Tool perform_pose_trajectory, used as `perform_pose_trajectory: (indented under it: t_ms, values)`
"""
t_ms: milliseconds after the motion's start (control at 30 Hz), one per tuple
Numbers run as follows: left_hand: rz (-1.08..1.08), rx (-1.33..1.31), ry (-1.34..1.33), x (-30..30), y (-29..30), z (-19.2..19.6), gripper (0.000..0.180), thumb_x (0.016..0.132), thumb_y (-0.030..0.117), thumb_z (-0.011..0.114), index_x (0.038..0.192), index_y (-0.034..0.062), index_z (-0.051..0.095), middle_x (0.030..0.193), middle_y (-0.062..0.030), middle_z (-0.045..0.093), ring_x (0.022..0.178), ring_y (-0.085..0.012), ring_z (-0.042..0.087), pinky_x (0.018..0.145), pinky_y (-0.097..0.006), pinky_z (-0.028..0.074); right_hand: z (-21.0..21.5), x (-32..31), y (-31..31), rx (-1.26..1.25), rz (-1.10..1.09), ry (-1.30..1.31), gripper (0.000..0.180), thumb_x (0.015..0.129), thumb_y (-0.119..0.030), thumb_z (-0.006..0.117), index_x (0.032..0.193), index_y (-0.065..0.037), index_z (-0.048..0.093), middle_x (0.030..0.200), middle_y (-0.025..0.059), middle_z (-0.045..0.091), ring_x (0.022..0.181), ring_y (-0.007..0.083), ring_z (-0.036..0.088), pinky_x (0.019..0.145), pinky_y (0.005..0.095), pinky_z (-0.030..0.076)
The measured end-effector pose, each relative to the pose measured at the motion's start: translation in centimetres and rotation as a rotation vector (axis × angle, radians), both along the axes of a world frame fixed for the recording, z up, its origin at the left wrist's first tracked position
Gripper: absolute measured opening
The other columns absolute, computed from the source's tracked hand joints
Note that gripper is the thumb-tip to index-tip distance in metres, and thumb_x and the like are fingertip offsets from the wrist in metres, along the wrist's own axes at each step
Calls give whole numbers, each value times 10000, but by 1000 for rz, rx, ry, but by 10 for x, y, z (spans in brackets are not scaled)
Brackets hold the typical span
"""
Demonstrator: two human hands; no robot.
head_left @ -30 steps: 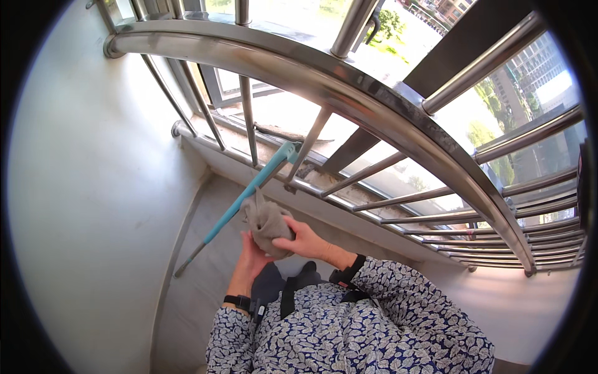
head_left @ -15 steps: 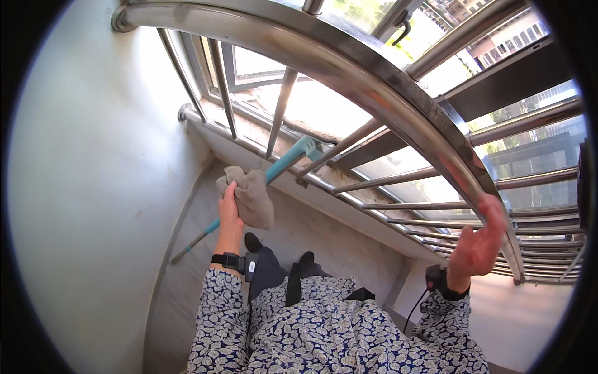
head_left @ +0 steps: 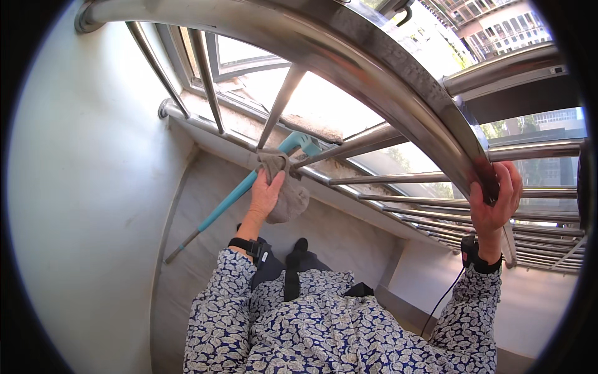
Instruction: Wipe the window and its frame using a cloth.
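Note:
My left hand (head_left: 266, 193) grips a crumpled grey-beige cloth (head_left: 288, 198), whose loose end hangs down to the right. The cloth's top is by the lower rail of the metal railing, near the foot of an upright bar. Over at the right, my right hand (head_left: 496, 198) is wrapped round the thick curved steel handrail (head_left: 349, 68). A long pole with a turquoise upper part (head_left: 228, 202) leans against the railing behind my left hand. Its turquoise hooked head rests among the bars, and its grey lower end stands on the floor.
A pale wall (head_left: 93, 206) rises on the left. Behind the bars are a window frame (head_left: 243, 65), a dusty sill and buildings outside. My feet stand on grey marble-like floor (head_left: 205, 174). A dark cable (head_left: 441, 305) runs from my right wrist.
My left hand has carried the cloth right and up toward the lower rail. My right hand, raised beside the handrail before, has closed round it. The whole view has shifted closer to the railing.

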State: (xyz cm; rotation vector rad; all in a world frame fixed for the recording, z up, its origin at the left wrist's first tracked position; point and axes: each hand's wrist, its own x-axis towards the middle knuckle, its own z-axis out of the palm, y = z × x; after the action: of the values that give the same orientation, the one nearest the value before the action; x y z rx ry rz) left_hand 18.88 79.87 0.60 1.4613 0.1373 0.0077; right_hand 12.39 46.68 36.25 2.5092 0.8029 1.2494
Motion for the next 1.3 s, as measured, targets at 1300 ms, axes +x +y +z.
perform_pose_trajectory:
  t_ms: [1300]
  values:
    - [-660,1196,-328,40,-109,-32,181,758,127,573,921,50,589,1113,-106,550,842,-309,613,704,-430,504,-6,18,25,-20,63,171,664,669,-121,724,1264,21,465,1215,174,513,1084,285,521,884,368,353]
